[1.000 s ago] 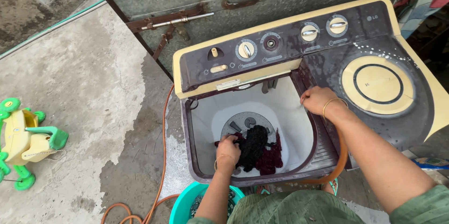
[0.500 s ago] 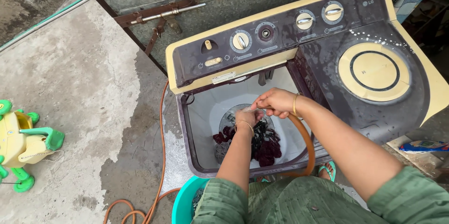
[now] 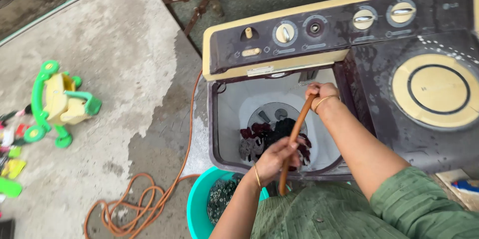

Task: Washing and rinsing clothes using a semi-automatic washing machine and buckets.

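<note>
Hose (image 3: pixel 294 134) — orange, bendy, probably wet and slick — runs over the washer tub (image 3: pixel 224 119) above dark clothes (image 3: pixel 272 136). I see my left hand (image 3: pixel 276 158) gripping it mid-length, my right hand (image 3: pixel 322 94) closed around its end — best held there.

One twin-tub washing machine (image 3: pixel 399 44) stands on the concrete, with four round knobs (image 3: pixel 285 32) on its panel and one round cream lid (image 3: pixel 435 90); two hands (image 3: pixel 277 156) grip one orange hose (image 3: pixel 294 134), each wrist bearing one thin bangle (image 3: pixel 257 175). One teal basin (image 3: pixel 197 209) and one green-and-yellow toy (image 3: pixel 57 101) sit nearby; one heap of dark clothes (image 3: pixel 269 136) lies in the tub.
</note>
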